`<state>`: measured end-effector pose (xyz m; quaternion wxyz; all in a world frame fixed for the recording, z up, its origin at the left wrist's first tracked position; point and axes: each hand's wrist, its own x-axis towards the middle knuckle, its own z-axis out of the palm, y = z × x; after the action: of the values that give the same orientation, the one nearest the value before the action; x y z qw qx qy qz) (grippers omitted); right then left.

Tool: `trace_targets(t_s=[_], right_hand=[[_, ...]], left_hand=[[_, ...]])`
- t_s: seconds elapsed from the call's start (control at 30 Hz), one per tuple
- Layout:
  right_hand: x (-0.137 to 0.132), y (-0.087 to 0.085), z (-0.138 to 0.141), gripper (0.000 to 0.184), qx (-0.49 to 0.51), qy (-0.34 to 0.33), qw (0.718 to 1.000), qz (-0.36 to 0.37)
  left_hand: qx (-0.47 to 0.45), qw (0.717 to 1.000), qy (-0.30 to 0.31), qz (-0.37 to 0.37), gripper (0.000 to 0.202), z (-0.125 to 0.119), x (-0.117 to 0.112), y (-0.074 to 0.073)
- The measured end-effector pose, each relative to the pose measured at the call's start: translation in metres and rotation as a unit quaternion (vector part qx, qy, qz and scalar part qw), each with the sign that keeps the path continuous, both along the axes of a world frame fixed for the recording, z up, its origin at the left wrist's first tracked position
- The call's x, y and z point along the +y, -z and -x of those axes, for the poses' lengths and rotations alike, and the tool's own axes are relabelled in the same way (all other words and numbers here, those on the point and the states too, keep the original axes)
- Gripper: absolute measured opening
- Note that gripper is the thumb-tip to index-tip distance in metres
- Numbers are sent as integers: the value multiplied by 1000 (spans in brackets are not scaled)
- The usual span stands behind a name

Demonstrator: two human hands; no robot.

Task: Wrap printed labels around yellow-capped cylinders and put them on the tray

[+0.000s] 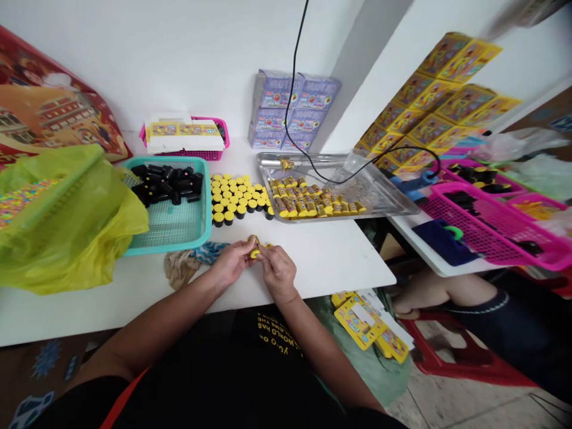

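Fingers [266, 255] of both hands pressed together, pinching one small yellow-wrapped cylinder [254, 247] between them, just above the white table [339, 262]. Left hand [230, 265] and right hand [279, 273] meet mid-table, forearms angled inward, wrists bent. Two hands, one piece between them. Ahead: a teal basket [203, 208] holding roughly twenty black cylinders [165, 185]; some fifty yellow-topped cylinders [236, 196] standing in close rows on the table, too crowded for an exact count; about thirty wrapped cylinders [313, 202] on a steel tray [393, 205].
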<state>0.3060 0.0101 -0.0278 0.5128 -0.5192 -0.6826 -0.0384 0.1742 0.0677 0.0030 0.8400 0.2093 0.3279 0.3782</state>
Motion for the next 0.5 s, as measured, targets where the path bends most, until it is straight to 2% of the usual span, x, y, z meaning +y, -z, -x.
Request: trace_targets(t_s=[0.17,0.5], right_hand=[[0,-3,0,29,-33,-11,999,5],[0,-4,-1,24,8,-14,1000,-7]], left_hand=[[19,999,-41,-31,33,-1,-1,-1],[-23,999,9,-32,23,1,2,-1]])
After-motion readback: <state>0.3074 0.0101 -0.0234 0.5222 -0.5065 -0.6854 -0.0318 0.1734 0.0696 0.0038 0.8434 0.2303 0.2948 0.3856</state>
